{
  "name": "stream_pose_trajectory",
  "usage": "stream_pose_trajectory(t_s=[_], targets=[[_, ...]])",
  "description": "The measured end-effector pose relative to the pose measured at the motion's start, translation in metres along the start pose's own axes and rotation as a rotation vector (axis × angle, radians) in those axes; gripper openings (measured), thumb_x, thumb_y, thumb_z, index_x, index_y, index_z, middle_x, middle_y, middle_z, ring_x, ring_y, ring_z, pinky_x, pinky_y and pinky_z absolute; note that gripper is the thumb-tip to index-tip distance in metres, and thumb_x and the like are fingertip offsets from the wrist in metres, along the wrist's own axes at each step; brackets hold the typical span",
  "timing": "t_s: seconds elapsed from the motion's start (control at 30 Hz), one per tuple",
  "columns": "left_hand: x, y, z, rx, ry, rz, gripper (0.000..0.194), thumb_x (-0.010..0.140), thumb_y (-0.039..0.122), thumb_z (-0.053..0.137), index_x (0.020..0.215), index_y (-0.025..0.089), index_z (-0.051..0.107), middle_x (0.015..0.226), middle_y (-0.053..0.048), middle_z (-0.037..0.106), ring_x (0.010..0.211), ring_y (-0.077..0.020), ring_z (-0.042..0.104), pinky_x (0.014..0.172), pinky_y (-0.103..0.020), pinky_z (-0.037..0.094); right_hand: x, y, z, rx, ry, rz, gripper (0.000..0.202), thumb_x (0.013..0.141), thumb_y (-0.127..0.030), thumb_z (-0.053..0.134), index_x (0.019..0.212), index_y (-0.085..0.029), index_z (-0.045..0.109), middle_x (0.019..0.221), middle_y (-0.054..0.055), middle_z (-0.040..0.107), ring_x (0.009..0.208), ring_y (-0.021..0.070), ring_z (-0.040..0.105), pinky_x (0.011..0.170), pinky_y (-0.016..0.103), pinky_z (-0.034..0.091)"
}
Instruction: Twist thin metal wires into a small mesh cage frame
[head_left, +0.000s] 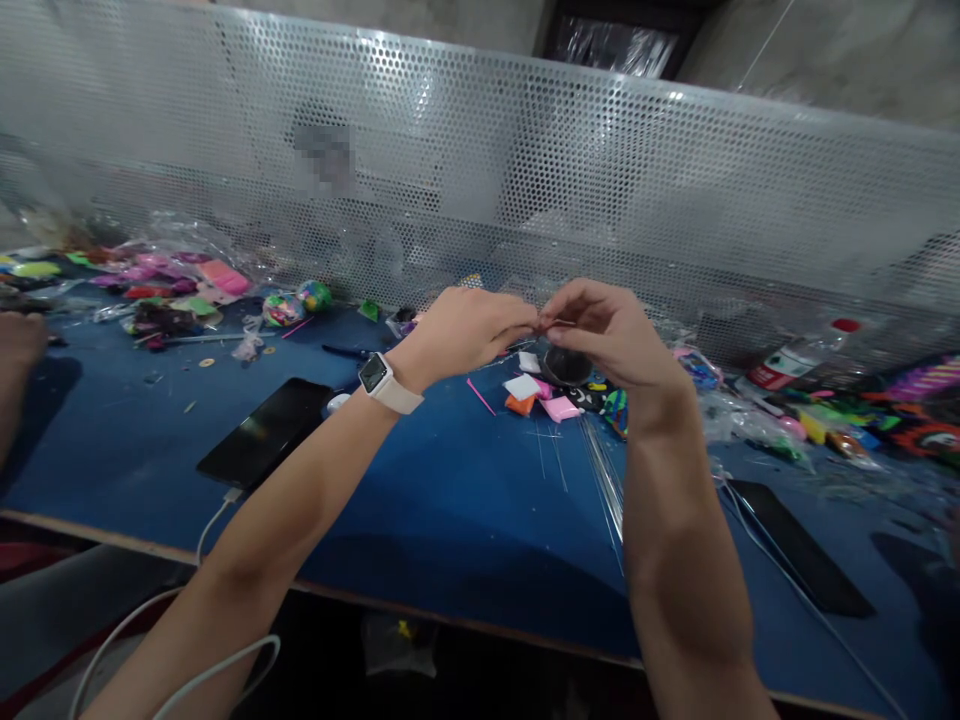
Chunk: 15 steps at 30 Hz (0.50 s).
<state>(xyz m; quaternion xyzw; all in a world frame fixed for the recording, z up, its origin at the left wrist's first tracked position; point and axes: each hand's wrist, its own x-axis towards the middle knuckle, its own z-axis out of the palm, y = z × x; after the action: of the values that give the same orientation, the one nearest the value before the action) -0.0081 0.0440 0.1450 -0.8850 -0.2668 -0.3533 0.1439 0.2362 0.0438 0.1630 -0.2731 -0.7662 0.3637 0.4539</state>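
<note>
Both hands are raised over the far part of the blue table, fingertips meeting. My left hand (476, 325), with a watch (375, 372) on its wrist, has its fingers pressed together. My right hand (611, 330) pinches with thumb and forefinger; a thin, small piece shows between the fingertips, too small to name. Just below them sit a dark round bowl (568, 367), white packets (523, 387), an orange packet (520, 404) and a pink packet (561, 409). Thin clear strands (604, 475) lie beside my right forearm.
A black phone (264, 430) with a cable lies left, another dark phone (801, 548) right. Colourful clay-like pieces and plastic bags (176, 265) line the back, below a perforated metal screen (465, 150). A bottle (799, 360) stands back right. Another person's hand (21, 340) rests far left.
</note>
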Motion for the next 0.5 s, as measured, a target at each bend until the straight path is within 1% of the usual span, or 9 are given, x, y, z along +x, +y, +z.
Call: stream_pose_trajectory(t_s=[0.07,0.17,0.23,0.33,0.4,0.5], targets=[[0.000,0.000,-0.001,0.018,0.006,0.010,0.029,0.112,0.025,0.052,0.101,0.022,0.079,0.093,-0.004,0.082,0.082,-0.0206,0.073,0.065,-0.033,0.039,-0.001,-0.003,0.000,-0.020,-0.023,0.011,0.028,0.076,-0.037,0.102,0.094,-0.029,0.082,0.098,0.002,0.081,0.095,0.0242,0.077,0.092,0.042,0.067],[0.000,-0.001,-0.005,0.039,0.000,0.009,0.030,0.112,0.024,0.050,0.098,0.022,0.077,0.092,-0.004,0.081,0.080,-0.0199,0.072,0.064,-0.032,0.039,-0.002,-0.006,0.002,-0.027,-0.049,0.012,0.026,0.080,-0.040,0.100,0.096,-0.029,0.084,0.099,0.003,0.083,0.097,0.0247,0.078,0.095,0.043,0.067],[0.000,-0.001,-0.009,0.046,-0.021,0.025,0.030,0.113,0.025,0.050,0.097,0.022,0.076,0.092,-0.004,0.080,0.079,-0.0195,0.071,0.064,-0.032,0.038,-0.003,-0.008,0.004,-0.040,-0.051,0.008,0.024,0.083,-0.043,0.098,0.097,-0.029,0.085,0.099,0.003,0.083,0.096,0.0245,0.079,0.095,0.044,0.067],[-0.001,-0.001,-0.012,0.054,-0.052,0.038,0.030,0.112,0.026,0.050,0.095,0.022,0.074,0.091,-0.004,0.080,0.077,-0.0195,0.070,0.064,-0.032,0.037,-0.004,-0.014,0.006,-0.096,-0.057,0.014,0.026,0.082,-0.043,0.099,0.095,-0.027,0.084,0.098,0.004,0.084,0.096,0.0248,0.080,0.095,0.044,0.068],[-0.001,-0.002,-0.011,0.040,-0.047,0.026,0.029,0.112,0.026,0.051,0.095,0.022,0.075,0.092,-0.004,0.080,0.078,-0.0198,0.070,0.064,-0.033,0.037,-0.005,-0.019,0.007,-0.124,-0.057,0.012,0.027,0.081,-0.043,0.100,0.095,-0.027,0.083,0.099,0.004,0.084,0.098,0.0250,0.080,0.096,0.044,0.068],[0.000,-0.001,-0.008,-0.015,-0.003,-0.004,0.029,0.111,0.025,0.052,0.095,0.023,0.075,0.092,-0.003,0.080,0.080,-0.0204,0.071,0.067,-0.033,0.040,-0.005,-0.024,0.009,-0.177,-0.047,-0.020,0.029,0.081,-0.043,0.100,0.098,-0.028,0.082,0.102,0.003,0.084,0.097,0.0244,0.080,0.098,0.045,0.068]])
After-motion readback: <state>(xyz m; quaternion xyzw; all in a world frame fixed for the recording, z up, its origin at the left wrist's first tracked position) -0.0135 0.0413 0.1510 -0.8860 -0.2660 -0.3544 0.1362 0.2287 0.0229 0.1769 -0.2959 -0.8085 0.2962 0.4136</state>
